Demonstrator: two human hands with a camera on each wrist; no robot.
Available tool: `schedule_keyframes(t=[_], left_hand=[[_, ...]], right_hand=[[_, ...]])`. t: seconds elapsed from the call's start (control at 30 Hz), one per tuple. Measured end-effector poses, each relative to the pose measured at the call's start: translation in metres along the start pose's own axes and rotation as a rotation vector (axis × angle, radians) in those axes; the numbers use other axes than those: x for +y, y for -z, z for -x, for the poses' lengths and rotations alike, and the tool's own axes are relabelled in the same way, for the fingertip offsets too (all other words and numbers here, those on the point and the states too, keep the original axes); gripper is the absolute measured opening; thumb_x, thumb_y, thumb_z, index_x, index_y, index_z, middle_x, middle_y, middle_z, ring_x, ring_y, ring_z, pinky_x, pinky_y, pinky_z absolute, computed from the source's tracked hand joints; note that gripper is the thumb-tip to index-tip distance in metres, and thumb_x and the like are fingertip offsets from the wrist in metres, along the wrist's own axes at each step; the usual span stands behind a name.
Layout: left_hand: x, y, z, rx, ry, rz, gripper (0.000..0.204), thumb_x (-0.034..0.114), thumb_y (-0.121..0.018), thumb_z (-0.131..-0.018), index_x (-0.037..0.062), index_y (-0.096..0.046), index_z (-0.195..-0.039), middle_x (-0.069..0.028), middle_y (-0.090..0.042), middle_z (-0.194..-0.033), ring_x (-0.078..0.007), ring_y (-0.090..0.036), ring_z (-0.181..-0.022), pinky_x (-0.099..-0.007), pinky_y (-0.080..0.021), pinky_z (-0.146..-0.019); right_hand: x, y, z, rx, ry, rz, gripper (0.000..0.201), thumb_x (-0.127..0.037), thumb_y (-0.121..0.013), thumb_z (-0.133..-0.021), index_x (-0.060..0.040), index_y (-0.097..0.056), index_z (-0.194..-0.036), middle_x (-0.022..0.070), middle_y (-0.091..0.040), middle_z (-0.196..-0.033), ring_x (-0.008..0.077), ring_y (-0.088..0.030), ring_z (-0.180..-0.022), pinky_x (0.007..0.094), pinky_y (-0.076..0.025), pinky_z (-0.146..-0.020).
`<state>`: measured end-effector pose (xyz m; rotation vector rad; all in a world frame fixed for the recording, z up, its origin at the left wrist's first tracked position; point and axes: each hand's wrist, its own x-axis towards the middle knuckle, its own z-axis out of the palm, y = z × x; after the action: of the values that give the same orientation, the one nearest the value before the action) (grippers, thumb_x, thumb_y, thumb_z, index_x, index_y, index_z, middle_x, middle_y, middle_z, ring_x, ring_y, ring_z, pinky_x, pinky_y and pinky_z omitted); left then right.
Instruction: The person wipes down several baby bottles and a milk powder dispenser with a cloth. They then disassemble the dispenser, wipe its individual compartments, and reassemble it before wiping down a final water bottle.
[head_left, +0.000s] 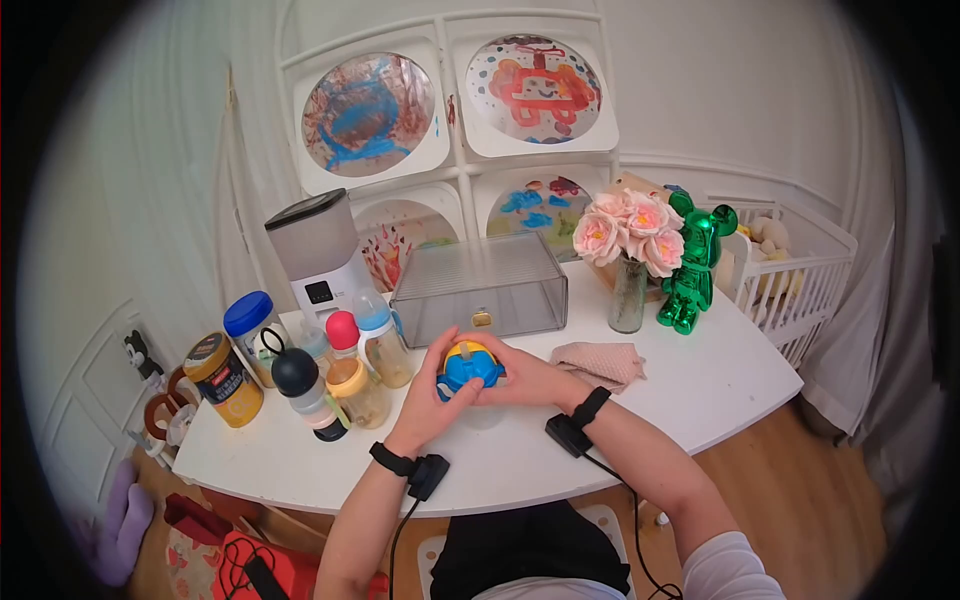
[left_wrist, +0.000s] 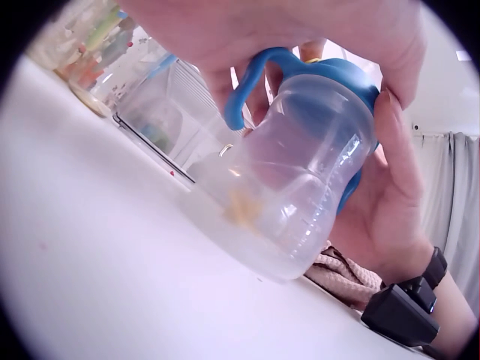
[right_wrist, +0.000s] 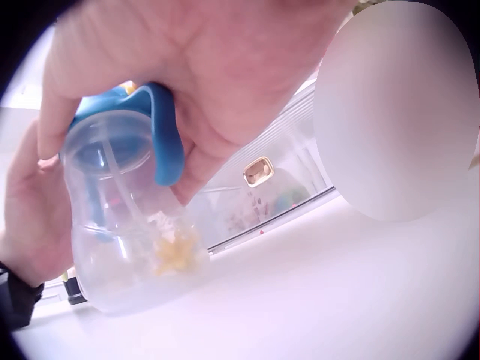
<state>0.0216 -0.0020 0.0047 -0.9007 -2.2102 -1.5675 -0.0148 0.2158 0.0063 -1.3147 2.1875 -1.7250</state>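
A clear sippy cup (left_wrist: 300, 172) with a blue two-handled lid (head_left: 464, 372) and a yellow top stands at the table's middle, between both hands. Inside it, in the right wrist view, a straw (right_wrist: 120, 169) runs down to a yellow star-shaped piece (right_wrist: 177, 252). My left hand (head_left: 428, 398) grips the lid from the left, thumb across its front. From the other side my right hand (head_left: 528, 380) holds the lid too, its fingers curled round the edge by a blue handle (right_wrist: 166, 139). The cup's base is low at the white tabletop.
Behind the hands stands a transparent grey box (head_left: 480, 290). Several baby bottles (head_left: 352, 392), a yellow tin (head_left: 225, 382) and a blue-lidded jar (head_left: 250, 325) crowd the left. A pink cloth (head_left: 600, 365), a flower vase (head_left: 627, 295) and a green bear figure (head_left: 692, 265) are on the right.
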Motion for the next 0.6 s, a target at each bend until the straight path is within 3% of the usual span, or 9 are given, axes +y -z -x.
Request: schedule_keyframes(t=[0.4,0.53,0.6], left_hand=[[-0.002,0.0,-0.002,-0.022,0.042,0.187,0.085,0.019,-0.082,-0.094,0.009,-0.034,-0.164,-0.0151,-0.056,-0.147,-0.0246,-0.055,-0.137,-0.0373,-0.043,-0.115],[-0.01,-0.001,0.0,0.012,0.008,0.132,0.07,0.025,-0.074,-0.101,0.0079,-0.04,-0.159,-0.0137,-0.057,-0.146,-0.024,-0.055,-0.136,-0.0365,-0.043,-0.115],[-0.015,0.001,0.0,0.02,0.016,0.114,0.062,0.028,-0.069,-0.104,0.007,-0.043,-0.157,-0.0128,-0.058,-0.144,-0.0234,-0.056,-0.135,-0.0357,-0.044,-0.114]], right_hand=[[-0.01,-0.002,0.002,-0.005,0.007,0.036,0.086,-0.024,-0.085,-0.09,-0.0164,-0.038,-0.162,0.0094,-0.056,-0.147,0.0215,-0.058,-0.131,0.0368,-0.048,-0.111],[-0.014,-0.003,-0.001,-0.01,0.075,0.046,0.082,-0.023,-0.084,-0.092,-0.0162,-0.04,-0.16,0.0083,-0.056,-0.147,0.0212,-0.057,-0.131,0.0361,-0.048,-0.111],[-0.026,-0.004,-0.001,-0.055,0.01,0.058,0.077,-0.023,-0.083,-0.092,-0.0159,-0.044,-0.158,0.0079,-0.056,-0.147,0.0214,-0.056,-0.132,0.0358,-0.048,-0.111]])
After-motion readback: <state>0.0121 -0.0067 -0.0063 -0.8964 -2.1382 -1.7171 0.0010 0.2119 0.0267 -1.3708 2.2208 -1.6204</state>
